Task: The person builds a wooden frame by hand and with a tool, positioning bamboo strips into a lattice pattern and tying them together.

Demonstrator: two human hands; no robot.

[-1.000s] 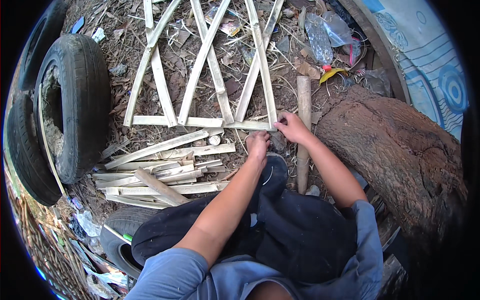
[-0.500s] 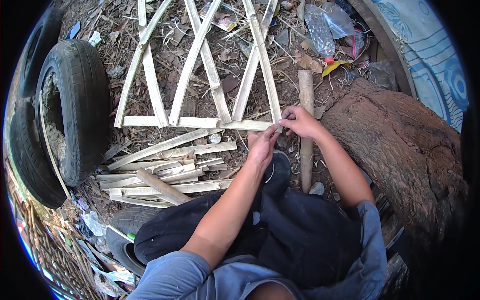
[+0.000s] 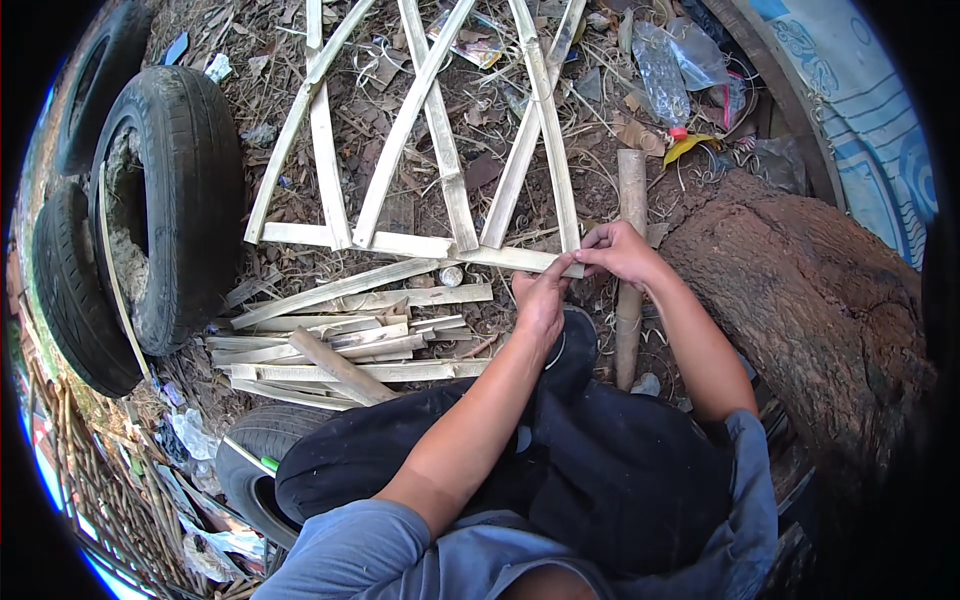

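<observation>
A lattice of pale split-bamboo strips lies on the ground in front of me, its slanted strips (image 3: 408,130) crossing in pairs. Along its near edge runs a flat bamboo strip (image 3: 500,256). My left hand (image 3: 541,300) pinches that strip near its right end from below. Just to the right, my right hand (image 3: 622,254) has thumb and fingers closed at the same corner, where the last slanted strip (image 3: 562,190) meets the edge strip. Whether a tie or nail sits between the right fingertips is too small to tell.
Loose bamboo strips (image 3: 420,371) are heaped left of my knees. A round bamboo pole (image 3: 631,200) lies right of the corner, beside a thick tree trunk (image 3: 790,280). Old tyres (image 3: 190,210) stand at left. A plastic bottle (image 3: 660,75) lies at the back right.
The whole scene has shifted slightly rightward in view. Both hands stay at the lattice's right corner; the right fingers have moved a little around the strip's end.
</observation>
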